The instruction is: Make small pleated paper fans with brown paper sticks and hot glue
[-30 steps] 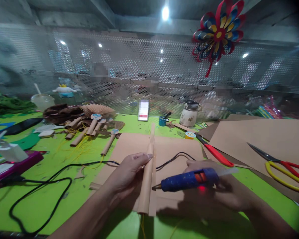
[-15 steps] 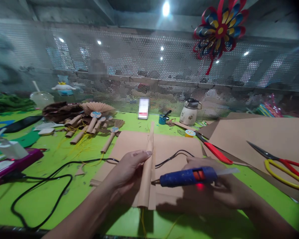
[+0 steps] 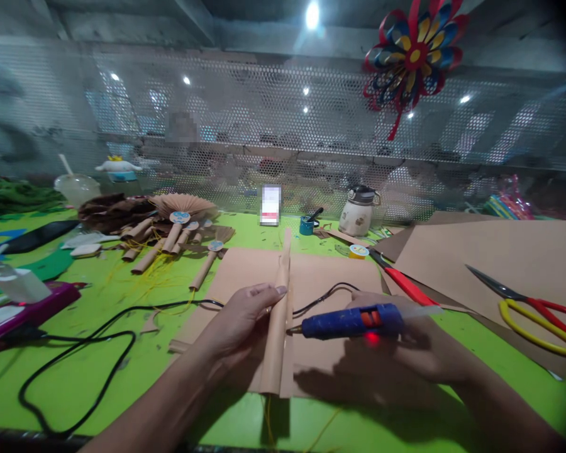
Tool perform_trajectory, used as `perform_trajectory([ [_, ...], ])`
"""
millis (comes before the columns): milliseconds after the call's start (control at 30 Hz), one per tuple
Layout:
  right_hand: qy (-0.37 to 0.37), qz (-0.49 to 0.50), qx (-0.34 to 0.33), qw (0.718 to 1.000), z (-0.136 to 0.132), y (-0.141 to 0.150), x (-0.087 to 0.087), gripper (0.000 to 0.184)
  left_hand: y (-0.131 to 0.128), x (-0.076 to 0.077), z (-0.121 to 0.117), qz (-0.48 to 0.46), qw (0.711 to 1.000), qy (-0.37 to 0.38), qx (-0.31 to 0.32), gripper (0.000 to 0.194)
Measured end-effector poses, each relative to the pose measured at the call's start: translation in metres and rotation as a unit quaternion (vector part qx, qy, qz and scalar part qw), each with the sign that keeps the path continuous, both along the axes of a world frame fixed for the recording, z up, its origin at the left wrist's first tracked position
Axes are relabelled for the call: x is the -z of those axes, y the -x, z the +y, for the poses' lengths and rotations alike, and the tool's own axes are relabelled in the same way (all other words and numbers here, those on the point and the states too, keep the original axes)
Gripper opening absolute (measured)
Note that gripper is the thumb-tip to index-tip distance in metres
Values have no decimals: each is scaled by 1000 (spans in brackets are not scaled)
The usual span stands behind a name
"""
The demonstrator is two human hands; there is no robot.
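Observation:
My left hand [image 3: 238, 321] presses closed around a rolled strip of brown paper [image 3: 277, 327] that stands up from a flat brown sheet [image 3: 325, 277] on the green table [image 3: 99, 352]. My right hand [image 3: 405, 349] grips a blue hot glue gun [image 3: 353, 319]. The gun lies level and its nozzle touches the right side of the roll. A red light glows under the gun. Its black cord [image 3: 85, 340] loops off to the left.
Red-handled scissors [image 3: 405, 283] and yellow-handled scissors [image 3: 538, 308] lie on brown sheets to the right. Finished paper fans with rolled handles [image 3: 179, 233] pile up at the back left. A pink box [image 3: 23, 308] sits at the left; a white jug [image 3: 357, 214] stands by the mesh wall.
The glue gun has moved up and left along the roll, until its nozzle meets the paper. My left hand has kept its hold on the roll.

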State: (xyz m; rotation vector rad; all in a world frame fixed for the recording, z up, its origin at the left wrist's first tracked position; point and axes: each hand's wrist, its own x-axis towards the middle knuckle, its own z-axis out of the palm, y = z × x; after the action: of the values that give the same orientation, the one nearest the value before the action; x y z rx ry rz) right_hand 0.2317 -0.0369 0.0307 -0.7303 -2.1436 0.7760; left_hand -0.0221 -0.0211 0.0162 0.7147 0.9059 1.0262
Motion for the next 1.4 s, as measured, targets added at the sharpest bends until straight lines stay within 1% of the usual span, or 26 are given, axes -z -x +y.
perform_trajectory([
  [133, -7, -26, 8, 1000, -2, -3, 1, 7, 0, 0, 1, 6, 1000, -13, 2, 13],
  [200, -8, -39, 7, 999, -4, -4, 1, 5, 0, 0, 1, 7, 1000, -16, 3, 13],
  [333, 4, -51, 6, 999, -4, -4, 0, 6, -1, 0, 2, 9, 1000, -4, -5, 13],
  [467, -24, -33, 6, 999, -3, -1, -3, 12, -1, 1, 1, -2, 1000, 0, -3, 15],
  [567, -30, -34, 3, 999, -3, 0, -5, 17, 0, 2, 1, -4, 1000, -3, 2, 17],
  [767, -24, -63, -5, 998, -6, -1, -8, 9, 0, 1, 2, 5, 1000, 2, 0, 12],
  [933, -18, -39, 0, 999, -4, 0, -5, 6, 0, 1, 1, 12, 1000, -5, -2, 14],
  [1000, -14, -27, -2, 1000, -2, 0, -2, 12, 1, 4, 2, 6, 1000, -9, 0, 15],
  [1100, -14, -20, -1, 1000, 0, -1, 1, 28, 2, 8, 5, -4, 1000, -18, 11, 15],
  [1167, -13, -21, 5, 1000, 0, -2, 1, 33, 3, 10, 6, -5, 1000, -26, 16, 15],
  [1233, -8, -21, 7, 1000, -1, -1, 0, 31, 3, 11, 7, -6, 999, -27, 17, 15],
  [1333, 7, -28, 4, 1000, -3, -1, -2, 19, 3, 9, 6, -3, 1000, -16, 12, 16],
  [1400, 26, -28, -2, 999, -4, -2, -1, 15, 3, 7, 5, 4, 1000, -5, 6, 16],
])
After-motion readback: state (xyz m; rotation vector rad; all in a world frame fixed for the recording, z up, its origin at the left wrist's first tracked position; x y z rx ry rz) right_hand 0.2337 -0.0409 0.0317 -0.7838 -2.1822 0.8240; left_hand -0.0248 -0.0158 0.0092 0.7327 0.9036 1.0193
